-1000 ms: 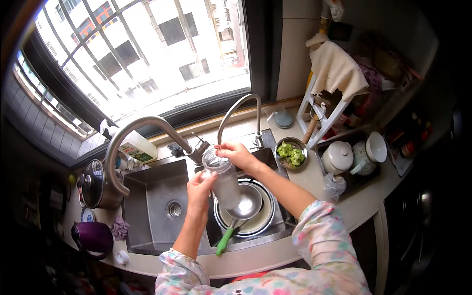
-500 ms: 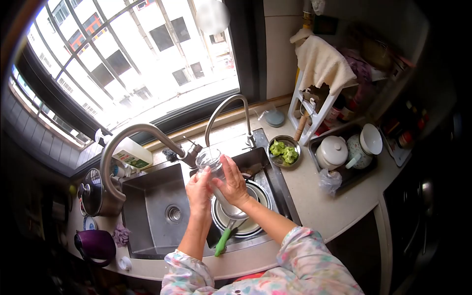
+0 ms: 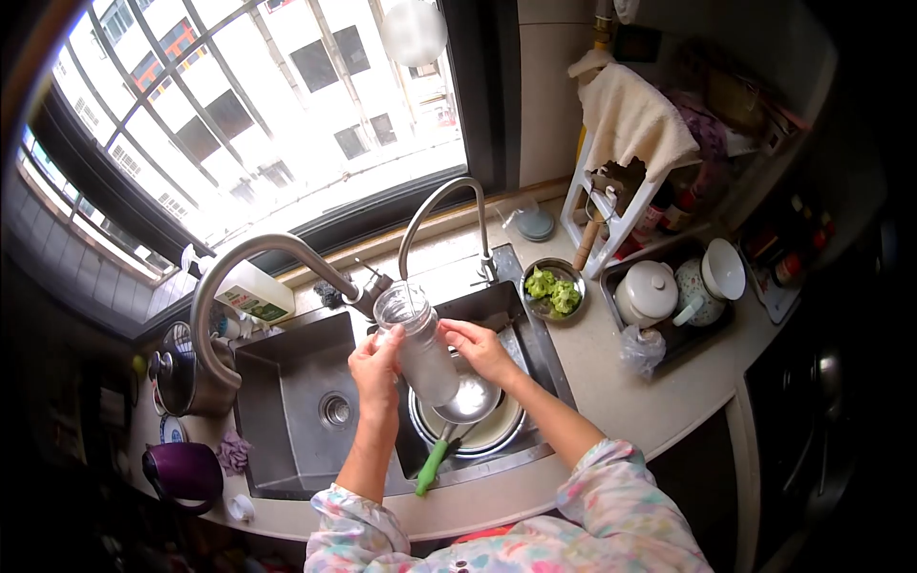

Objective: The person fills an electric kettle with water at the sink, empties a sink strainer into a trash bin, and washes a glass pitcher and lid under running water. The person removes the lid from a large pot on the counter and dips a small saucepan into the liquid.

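Observation:
A clear glass jar (image 3: pixel 427 363) is tilted over the right sink basin, its open mouth up toward the thin curved faucet (image 3: pixel 405 229). My left hand (image 3: pixel 374 371) is closed round the jar's left side, thumb near the neck. On the other side, the fingertips of my right hand (image 3: pixel 480 351) press against the jar below its rim. Beneath the jar, a metal ladle (image 3: pixel 470 399) with a green handle (image 3: pixel 433 466) rests over a white bowl (image 3: pixel 478 441) in the basin. Whether water runs into the jar is hard to make out.
The left basin (image 3: pixel 296 411) lies beside my left forearm, with a thick faucet (image 3: pixel 205 315) arching above. On the right counter stand a bowl of green vegetables (image 3: pixel 552 291) and a tray holding a lidded white pot (image 3: pixel 647 294). A purple kettle (image 3: pixel 186 476) sits at left.
My right hand has moved right, from across the jar's front to its right side. The jar is now more exposed, and my left hand has shifted slightly left.

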A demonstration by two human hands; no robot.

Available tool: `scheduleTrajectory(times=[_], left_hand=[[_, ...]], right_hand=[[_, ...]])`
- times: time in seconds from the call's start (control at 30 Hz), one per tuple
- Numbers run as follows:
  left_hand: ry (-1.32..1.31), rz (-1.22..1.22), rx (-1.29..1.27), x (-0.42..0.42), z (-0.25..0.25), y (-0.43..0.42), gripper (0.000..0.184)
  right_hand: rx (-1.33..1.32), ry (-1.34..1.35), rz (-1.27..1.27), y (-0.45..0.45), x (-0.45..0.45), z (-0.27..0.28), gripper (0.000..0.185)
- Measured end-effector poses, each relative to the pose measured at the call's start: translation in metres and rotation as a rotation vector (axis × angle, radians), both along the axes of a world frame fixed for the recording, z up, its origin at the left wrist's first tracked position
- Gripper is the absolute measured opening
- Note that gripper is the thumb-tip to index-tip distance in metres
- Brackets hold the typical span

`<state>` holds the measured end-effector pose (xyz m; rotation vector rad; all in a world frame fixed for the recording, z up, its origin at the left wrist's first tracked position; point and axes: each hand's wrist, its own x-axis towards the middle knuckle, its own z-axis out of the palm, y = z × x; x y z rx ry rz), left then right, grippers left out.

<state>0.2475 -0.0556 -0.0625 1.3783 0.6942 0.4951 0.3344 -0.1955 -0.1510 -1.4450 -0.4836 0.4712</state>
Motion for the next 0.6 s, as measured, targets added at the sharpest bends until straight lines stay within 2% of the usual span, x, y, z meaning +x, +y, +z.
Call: scheduleTrajectory(times=[0.07,0.1,0.23,0.33,0.43,0.53,0.6], left_hand=[[0.024,-0.015,0.021,0.002,0.009,-0.004,0.025],[0.015,-0.034,0.042,0.002,0.006,-0.004,0.026],[0.029,-0.064,0.091,0.001,-0.001,-0.004,0.025],[0.069,-0.062,0.07,-0.001,0.002,-0.006,0.026],[0.113,-0.073,0.062,-0.001,0.002,-0.007,0.026],[0.158,-0.088,0.069,-0.003,0.001,-0.009,0.027],[0.165,-0.094,0.074,-0.002,0.0,-0.01,0.028]], right_hand=[[-0.145,-0.112,-0.096,-0.006,0.009,-0.007,0.027],[-0.217,-0.288,-0.269,-0.006,0.012,-0.005,0.02],[-0.461,-0.66,-0.492,-0.002,0.042,-0.006,0.019],[-0.776,-0.863,-0.428,0.005,0.067,0.0,0.018],[-1.029,-0.952,-0.241,0.012,0.085,-0.005,0.017],[-1.208,-1.015,-0.163,0.019,0.091,-0.004,0.016],[-1.267,-1.124,-0.201,0.026,0.094,-0.012,0.017]])
